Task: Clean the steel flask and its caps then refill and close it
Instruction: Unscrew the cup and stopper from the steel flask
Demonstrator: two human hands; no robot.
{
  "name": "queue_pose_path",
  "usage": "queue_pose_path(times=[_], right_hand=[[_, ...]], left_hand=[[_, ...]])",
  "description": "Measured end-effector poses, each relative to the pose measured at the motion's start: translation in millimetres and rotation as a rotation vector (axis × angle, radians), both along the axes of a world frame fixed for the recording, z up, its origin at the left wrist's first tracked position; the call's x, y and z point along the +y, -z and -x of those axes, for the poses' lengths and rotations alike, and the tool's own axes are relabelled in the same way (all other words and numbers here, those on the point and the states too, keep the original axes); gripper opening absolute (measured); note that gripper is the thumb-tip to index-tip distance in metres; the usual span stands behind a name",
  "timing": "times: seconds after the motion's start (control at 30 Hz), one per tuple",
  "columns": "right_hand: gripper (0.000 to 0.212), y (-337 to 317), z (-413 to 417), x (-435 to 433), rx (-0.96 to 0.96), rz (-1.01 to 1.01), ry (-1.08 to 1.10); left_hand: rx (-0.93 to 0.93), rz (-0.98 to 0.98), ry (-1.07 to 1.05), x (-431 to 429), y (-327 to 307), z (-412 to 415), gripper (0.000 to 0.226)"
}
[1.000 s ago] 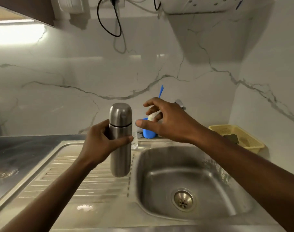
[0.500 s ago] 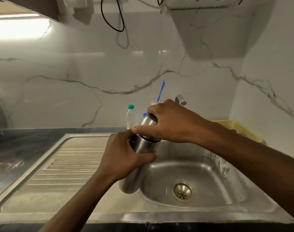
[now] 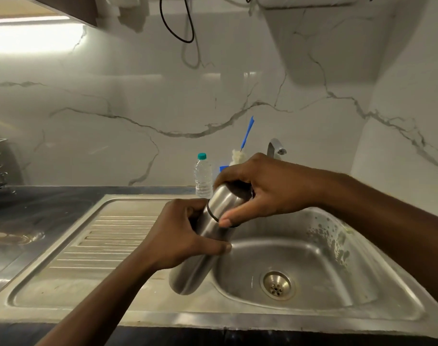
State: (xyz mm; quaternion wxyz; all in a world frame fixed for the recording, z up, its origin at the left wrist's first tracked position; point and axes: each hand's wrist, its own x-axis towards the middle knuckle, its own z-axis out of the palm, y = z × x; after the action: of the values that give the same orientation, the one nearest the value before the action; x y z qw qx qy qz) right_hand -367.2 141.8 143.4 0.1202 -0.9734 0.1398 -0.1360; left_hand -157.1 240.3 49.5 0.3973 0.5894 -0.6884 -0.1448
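Both hands are on the job: your left hand (image 3: pixel 188 233) is wrapped round the middle of the steel flask (image 3: pixel 188 273), and your right hand (image 3: pixel 267 188) is curled over the outer cap (image 3: pixel 225 198), thumb lying along the seam. The flask's tilted, top leaning far and right. Its bottom is down by the left edge of the sink basin (image 3: pixel 317 260), and I can't tell if it touches the steel.

Looks to me like step one, getting that cap off, so I'd guess no washing's been done yet. Next move calls for a firm twist with the right while the left stops the body spinning. Steel's slick, so grip tight.

Farther back by the wall you've got the bottle brush (image 3: pixel 247 131), a water bottle (image 3: pixel 203 177) and the tap (image 3: pixel 275 147).
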Motion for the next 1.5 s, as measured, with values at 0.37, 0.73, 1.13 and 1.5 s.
queue_pose_path(times=[0.37,0.73,1.13,1.5], right_hand=[[0.071,-5.2,-5.5,12.3,0.111,-0.031,0.254],[0.066,-12.3,-5.6,1.0,0.152,-0.062,-0.023],[0.044,-3.0,-20.3,3.0,0.148,-0.122,0.07],[0.058,-15.9,-15.6,-23.6,-0.052,-0.217,-0.029]], left_hand=[[-0.112,0.048,-0.132,8.1,4.9,2.2,0.044],[-0.024,0.009,-0.124,8.6,11.1,-7.7,0.046],[-0.063,0.014,-0.134,11.1,9.8,-7.4,0.04],[-0.022,-0.001,-0.196,18.2,10.1,-31.8,0.046]])
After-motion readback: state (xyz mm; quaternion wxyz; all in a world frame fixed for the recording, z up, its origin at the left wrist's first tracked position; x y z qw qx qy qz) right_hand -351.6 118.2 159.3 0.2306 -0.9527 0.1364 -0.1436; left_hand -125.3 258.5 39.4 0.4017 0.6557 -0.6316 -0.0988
